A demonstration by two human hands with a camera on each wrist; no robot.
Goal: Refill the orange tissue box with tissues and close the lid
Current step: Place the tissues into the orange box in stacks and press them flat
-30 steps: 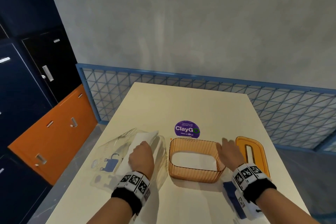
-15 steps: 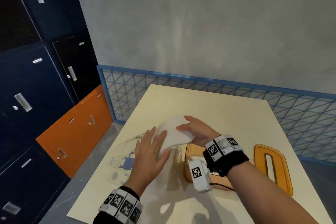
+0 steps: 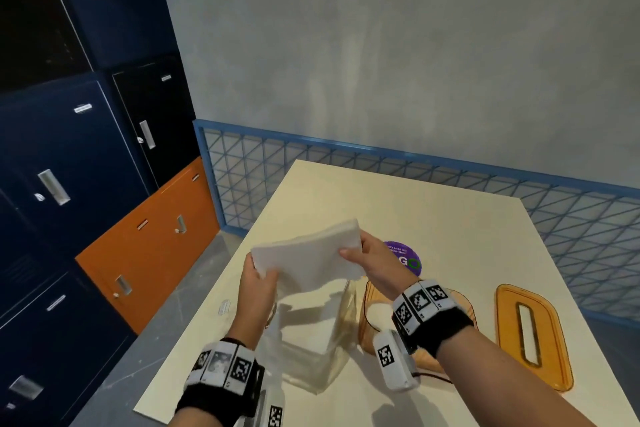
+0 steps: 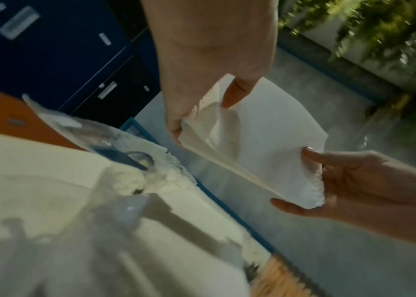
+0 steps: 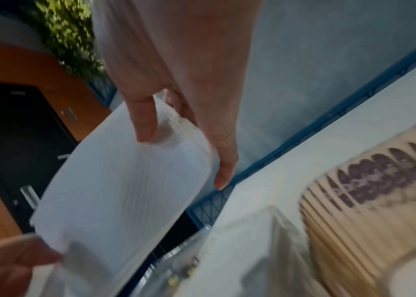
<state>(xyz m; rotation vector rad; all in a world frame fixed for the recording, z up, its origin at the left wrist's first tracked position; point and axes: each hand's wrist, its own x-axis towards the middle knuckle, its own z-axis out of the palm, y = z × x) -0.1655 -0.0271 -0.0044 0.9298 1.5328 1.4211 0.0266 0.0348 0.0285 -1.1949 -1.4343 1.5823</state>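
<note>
Two hands hold one white stack of tissues [image 3: 308, 255] in the air above the cream table [image 3: 398, 204]. The left hand [image 3: 258, 282] pinches the stack's near-left corner, thumb on top and fingers curled underneath, as the left wrist view also shows with the thumb tip [image 4: 237, 94] pressed into the top sheet. The right hand [image 3: 375, 260] grips the opposite, far-right end, thumb over the upper face and the other fingers wrapped under the edge; in the right wrist view one finger [image 5: 145, 124] lies bent on the paper. The stack sags a little between the two grips and tilts, its right end higher than its left. Below it lies a clear plastic wrapper [image 3: 311, 354], crumpled and standing partly open on the table, with a blue printed figure visible on it in the left wrist view. Just right of the wrapper, partly hidden by the right wrist, stands the orange tissue box [image 3: 372, 322], open at the top, its ribbed translucent wall showing. The orange lid [image 3: 533, 333] lies flat on the table to the right of the box, apart from it, slot facing up. Beyond the right hand a round purple sticker [image 3: 407, 258] sits on the tabletop. Blue and orange lockers [image 3: 104, 166] stand at the left.
</note>
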